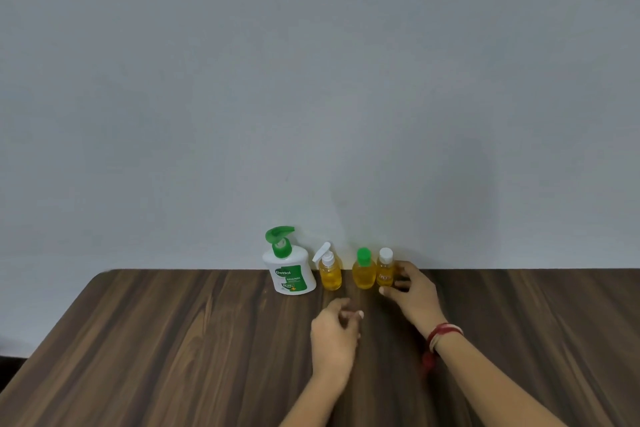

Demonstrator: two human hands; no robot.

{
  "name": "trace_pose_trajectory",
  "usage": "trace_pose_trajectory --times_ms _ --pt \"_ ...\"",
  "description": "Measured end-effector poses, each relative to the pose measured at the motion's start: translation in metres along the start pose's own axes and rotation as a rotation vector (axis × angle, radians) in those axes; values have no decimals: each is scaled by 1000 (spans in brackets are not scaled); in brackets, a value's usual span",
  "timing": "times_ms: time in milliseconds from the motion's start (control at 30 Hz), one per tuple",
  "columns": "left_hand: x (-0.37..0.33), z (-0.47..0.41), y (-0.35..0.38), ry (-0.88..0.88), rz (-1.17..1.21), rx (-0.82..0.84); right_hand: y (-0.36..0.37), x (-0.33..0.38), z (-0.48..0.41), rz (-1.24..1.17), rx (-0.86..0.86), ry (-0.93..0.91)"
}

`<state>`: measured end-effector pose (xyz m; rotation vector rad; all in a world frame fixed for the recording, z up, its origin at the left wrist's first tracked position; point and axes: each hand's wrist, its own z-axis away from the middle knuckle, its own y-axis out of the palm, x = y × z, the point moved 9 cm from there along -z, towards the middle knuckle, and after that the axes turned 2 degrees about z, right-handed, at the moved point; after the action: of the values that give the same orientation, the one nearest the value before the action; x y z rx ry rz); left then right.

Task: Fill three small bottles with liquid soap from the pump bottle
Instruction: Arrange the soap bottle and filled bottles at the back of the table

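A white pump bottle [292, 274] with a green pump head stands at the table's far edge against the wall. To its right stand three small bottles of yellow liquid in a row: one with a white spray top [330, 274], one with a green cap [363, 272], and one with a white cap [385, 272]. My right hand [414, 291] is at the white-capped bottle, its fingers spread along the bottle's right side and its thumb low in front of it, not clamped around it. My left hand [334, 333] rests on the table in front of the bottles, fingers curled in, holding nothing.
The dark wooden table [173, 340] runs wide to both sides, with a rounded far-left corner. A plain grey wall [311, 97] rises directly behind the bottles. A red and white bangle [443, 334] is on my right wrist.
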<state>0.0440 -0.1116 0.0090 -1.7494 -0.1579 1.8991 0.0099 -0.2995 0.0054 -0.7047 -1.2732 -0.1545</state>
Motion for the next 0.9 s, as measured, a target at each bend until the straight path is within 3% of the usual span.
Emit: trace_pose_trajectory --times_ms 233,433,700,900 --pt "-16 -34 22 15 153 -41 -2 1 -23 65 39 -86" --pt "-20 -48 27 35 64 -93 2 0 -25 56 32 -116" --pt "-21 -45 22 74 27 -102 9 3 -21 54 42 -101" --pt "-25 -33 19 117 160 -94 -2 -2 -9 46 -6 -42"
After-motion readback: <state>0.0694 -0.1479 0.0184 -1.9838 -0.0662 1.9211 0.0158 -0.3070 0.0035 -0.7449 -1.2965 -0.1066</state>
